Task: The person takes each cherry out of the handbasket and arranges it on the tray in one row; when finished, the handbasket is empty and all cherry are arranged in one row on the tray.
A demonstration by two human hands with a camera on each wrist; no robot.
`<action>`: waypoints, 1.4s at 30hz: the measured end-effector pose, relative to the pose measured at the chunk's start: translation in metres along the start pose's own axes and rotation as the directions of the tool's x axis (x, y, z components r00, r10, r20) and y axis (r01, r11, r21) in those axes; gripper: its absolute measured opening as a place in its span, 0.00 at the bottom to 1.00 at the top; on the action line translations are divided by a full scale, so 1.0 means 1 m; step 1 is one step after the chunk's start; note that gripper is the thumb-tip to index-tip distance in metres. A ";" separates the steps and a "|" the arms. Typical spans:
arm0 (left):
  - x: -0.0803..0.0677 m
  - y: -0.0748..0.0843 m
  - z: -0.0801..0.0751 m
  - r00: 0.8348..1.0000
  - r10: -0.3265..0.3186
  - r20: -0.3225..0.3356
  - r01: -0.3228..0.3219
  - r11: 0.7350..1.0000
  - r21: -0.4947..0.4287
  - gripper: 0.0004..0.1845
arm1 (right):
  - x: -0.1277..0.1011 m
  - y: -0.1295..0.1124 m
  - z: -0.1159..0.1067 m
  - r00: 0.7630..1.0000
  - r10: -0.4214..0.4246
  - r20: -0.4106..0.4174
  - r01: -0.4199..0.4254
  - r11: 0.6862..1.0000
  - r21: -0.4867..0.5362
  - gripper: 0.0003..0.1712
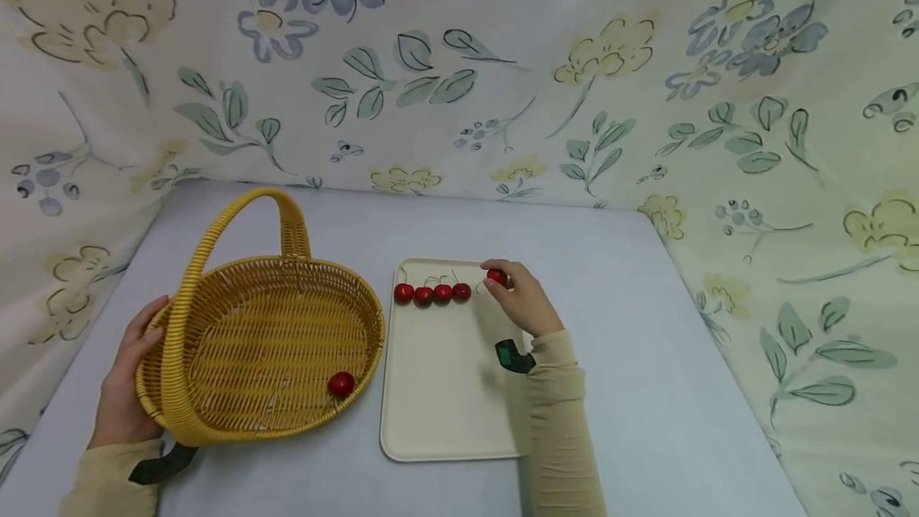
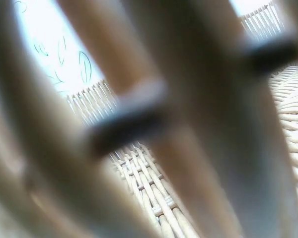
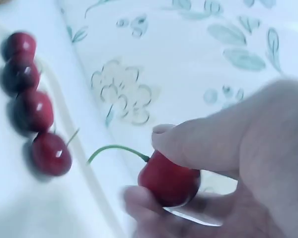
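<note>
My right hand (image 1: 527,299) pinches a red cherry (image 3: 170,179) between thumb and fingers, over the top right corner of a cream tray (image 1: 448,397). The cherry's green stem (image 3: 114,147) points left in the right wrist view. Several cherries (image 1: 443,293) lie in a row along the tray's far end, stems up. At the left, my left hand (image 1: 128,377) grips the side of a yellow wicker basket (image 1: 266,341) with a tall handle. One cherry (image 1: 341,384) sits inside the basket at its near right. The left wrist view is mostly filled by blurred close shapes and basket weave (image 2: 159,198).
A white cloth (image 1: 646,389) covers the table, and floral fabric (image 1: 459,78) hangs behind and at both sides. The basket's right rim stands close beside the tray's left edge. The basket's handle (image 1: 215,238) arches up high over its left part.
</note>
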State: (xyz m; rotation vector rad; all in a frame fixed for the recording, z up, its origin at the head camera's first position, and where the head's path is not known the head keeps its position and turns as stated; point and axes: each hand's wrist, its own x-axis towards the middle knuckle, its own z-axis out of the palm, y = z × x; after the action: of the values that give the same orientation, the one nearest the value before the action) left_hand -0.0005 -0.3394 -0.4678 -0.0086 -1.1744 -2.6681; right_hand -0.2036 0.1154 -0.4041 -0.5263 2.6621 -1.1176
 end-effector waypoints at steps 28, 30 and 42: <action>0.003 -0.004 -0.006 1.000 0.024 0.019 -0.022 0.996 -0.092 0.27 | 0.025 0.040 0.037 0.997 0.068 0.024 -0.063 0.980 -0.190 0.22; 0.003 -0.003 -0.006 1.000 0.015 0.011 -0.014 0.994 -0.106 0.27 | 0.025 0.040 0.038 0.997 0.075 0.024 -0.070 0.981 -0.180 0.22; 0.003 -0.003 -0.001 0.999 0.020 0.035 -0.013 0.982 -0.186 0.27 | 0.020 0.036 0.029 0.995 0.097 0.039 -0.088 0.978 -0.187 0.30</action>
State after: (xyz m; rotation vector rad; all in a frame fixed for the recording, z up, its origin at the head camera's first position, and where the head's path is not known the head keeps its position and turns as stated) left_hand -0.0037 -0.3390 -0.4706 -0.0982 -0.9261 -2.7634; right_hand -0.2215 0.1124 -0.4514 -0.4491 2.7328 -0.8267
